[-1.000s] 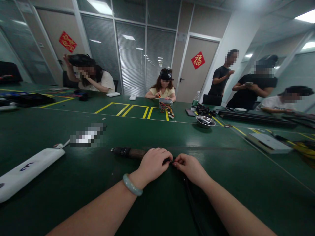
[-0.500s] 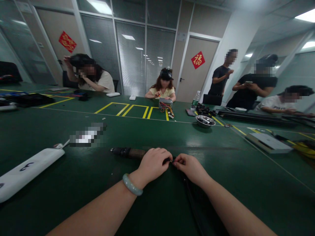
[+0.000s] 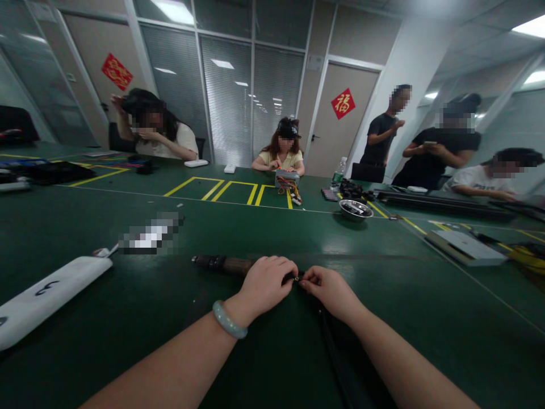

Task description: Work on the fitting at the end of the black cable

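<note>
A dark rod-shaped piece (image 3: 227, 264) with a brown middle section and a small metal tip lies across the table, its right part hidden behind my left hand. My left hand (image 3: 269, 284), a pale green bangle at its wrist, is curled with thumb and fingers around a small black part. A tiny brass-coloured spot (image 3: 297, 279) shows between the two hands. Fingertips pinched, my right hand (image 3: 330, 288) meets it from the right, on something thin and dark whose kind I cannot make out. Below that hand a long black strip (image 3: 327, 335) runs toward me.
At left lies a white power bank (image 3: 55, 295) marked 3, cabled to a blurred-out object (image 3: 149, 233). Farther off are a metal bowl (image 3: 356, 210), a bottle (image 3: 339, 174), a grey box with coloured wires (image 3: 287, 180) and a flat silver box (image 3: 466, 247). Several people are around the table.
Both my hands keep almost the same place. The brass-coloured spot between them shows slightly more. Across the table, a person's hand has moved a little.
</note>
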`<state>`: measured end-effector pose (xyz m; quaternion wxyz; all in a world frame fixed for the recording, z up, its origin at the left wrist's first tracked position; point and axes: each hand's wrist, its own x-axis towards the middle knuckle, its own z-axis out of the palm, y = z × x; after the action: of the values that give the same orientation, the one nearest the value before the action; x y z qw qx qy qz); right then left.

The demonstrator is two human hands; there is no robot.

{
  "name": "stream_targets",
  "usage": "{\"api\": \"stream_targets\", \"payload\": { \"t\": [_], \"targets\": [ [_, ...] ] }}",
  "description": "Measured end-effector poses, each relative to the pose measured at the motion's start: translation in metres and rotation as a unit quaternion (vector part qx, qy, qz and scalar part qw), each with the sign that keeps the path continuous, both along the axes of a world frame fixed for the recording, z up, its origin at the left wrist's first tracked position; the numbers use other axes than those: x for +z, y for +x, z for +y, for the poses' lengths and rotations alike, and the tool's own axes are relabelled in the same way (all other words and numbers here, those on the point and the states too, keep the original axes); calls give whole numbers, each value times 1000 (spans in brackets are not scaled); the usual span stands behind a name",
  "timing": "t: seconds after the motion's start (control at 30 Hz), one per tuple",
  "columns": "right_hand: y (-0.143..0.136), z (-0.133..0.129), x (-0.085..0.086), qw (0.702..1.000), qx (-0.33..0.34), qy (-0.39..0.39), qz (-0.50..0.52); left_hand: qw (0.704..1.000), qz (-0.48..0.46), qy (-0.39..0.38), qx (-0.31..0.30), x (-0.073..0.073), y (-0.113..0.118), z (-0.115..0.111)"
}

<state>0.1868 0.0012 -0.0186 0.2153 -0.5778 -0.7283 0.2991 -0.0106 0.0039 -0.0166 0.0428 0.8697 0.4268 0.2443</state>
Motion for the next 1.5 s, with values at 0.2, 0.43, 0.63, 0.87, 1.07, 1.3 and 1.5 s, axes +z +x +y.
{"api": "stream_targets", "payload": {
  "t": [0.2,0.43,0.63,0.87,1.07,1.3,1.5],
  "targets": [
    [0,0,0,1000,-2,-4,-1,1000,1,-4,-5,1,0,-1],
    [1,0,0,1000,-4,-5,0,1000,-5,-2,15,3,0,-3],
    [1,0,0,1000,-4,-4,-4,1000,-5,-1,-2,2,-1,-2],
    [1,1,-2,1000,-6,-3,-4,1000,5,-4,18,2,1,-2],
    [2,1,-3,1000,-1,-6,3,1000,-7,-1,5,6,1,-4],
    [3,1,-4,1000,2,0,4,1000,-12,0,-3,2,0,-1],
    [1,0,-2,1000,-1,5,-2,1000,-10,0,-11,-1,-1,1]
  ]
}}
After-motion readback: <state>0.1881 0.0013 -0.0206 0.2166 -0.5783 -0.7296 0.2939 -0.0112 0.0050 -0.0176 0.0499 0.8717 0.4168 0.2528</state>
